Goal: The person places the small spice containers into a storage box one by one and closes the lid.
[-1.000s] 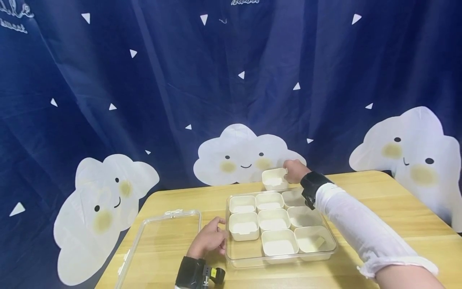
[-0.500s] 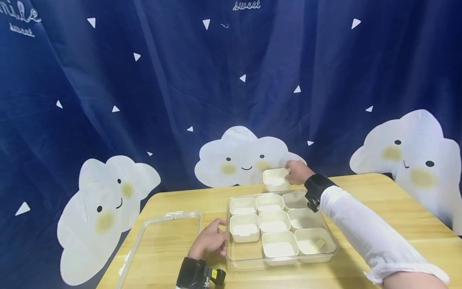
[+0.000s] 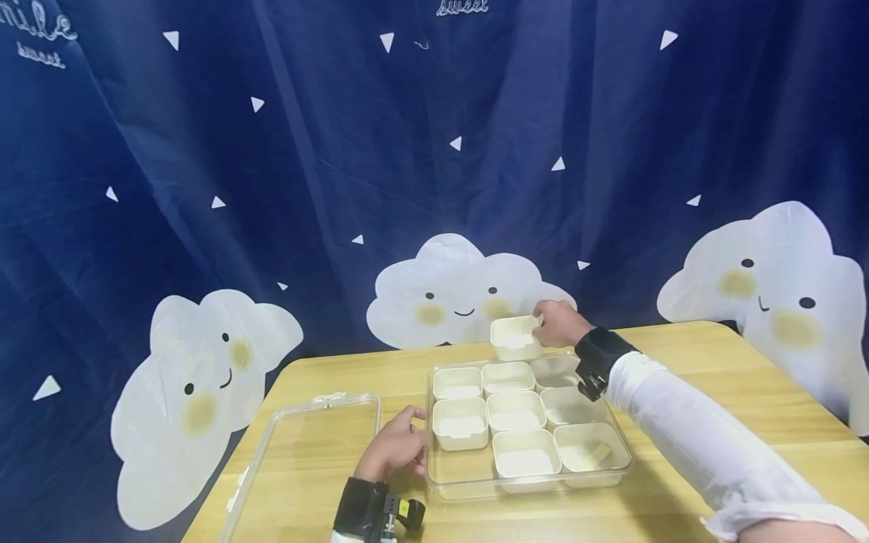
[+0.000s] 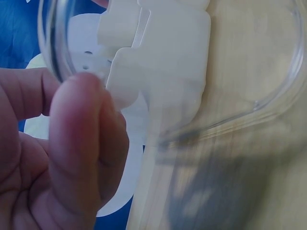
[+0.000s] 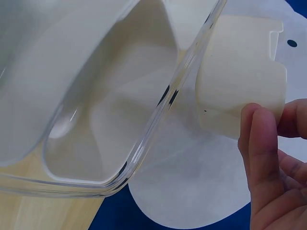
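Note:
A clear plastic tray (image 3: 436,483) on the wooden table holds several cream square cups. My right hand (image 3: 543,320) grips one more cream cup (image 3: 514,337) by its right side and holds it just beyond the tray's far edge. In the right wrist view that cup (image 5: 240,81) hangs past the tray's clear wall (image 5: 158,110), with my fingers (image 5: 261,158) on it. My left hand (image 3: 407,445) curls against the tray's left wall. In the left wrist view its fingers (image 4: 76,143) sit at the clear rim (image 4: 53,48) beside a cup (image 4: 168,62).
The clear lid (image 3: 305,452) lies flat on the table to the left of the tray. One tray cup (image 3: 587,452) at the front right holds a small piece. A blue curtain with white clouds (image 3: 462,290) hangs right behind the table's far edge.
Hardly anything: my right hand keeps the cup at the tray's far edge and my left hand stays at the left wall. The head view shifted slightly.

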The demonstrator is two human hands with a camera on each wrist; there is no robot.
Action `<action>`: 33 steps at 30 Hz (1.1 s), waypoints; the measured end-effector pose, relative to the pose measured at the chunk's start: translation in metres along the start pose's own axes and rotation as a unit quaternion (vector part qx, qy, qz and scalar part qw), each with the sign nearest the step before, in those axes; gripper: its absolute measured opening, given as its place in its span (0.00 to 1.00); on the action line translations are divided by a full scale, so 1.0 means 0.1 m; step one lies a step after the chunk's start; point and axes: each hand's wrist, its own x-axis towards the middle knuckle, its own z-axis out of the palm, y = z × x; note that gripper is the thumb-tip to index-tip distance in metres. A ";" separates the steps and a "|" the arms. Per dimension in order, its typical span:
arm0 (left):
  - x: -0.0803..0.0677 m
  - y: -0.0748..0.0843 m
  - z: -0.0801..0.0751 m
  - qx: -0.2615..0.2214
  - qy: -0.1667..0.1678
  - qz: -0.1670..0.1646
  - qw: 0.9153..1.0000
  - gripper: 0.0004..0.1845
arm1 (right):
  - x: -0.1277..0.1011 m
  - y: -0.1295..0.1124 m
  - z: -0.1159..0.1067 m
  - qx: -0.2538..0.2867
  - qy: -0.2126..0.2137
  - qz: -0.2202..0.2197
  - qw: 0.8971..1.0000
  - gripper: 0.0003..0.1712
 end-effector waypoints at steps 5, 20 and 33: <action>0.00 0.00 0.00 0.002 0.002 0.002 1.000 0.27 | -0.05 -0.02 -0.01 0.012 -0.002 0.000 1.000 0.21; -0.01 -0.01 0.00 -0.005 0.008 0.003 1.000 0.25 | -0.22 -0.18 0.02 0.048 -0.016 -0.013 0.999 0.21; 0.00 -0.01 -0.01 -0.010 0.007 0.001 1.000 0.25 | -0.32 -0.28 0.04 0.057 -0.043 -0.021 0.997 0.24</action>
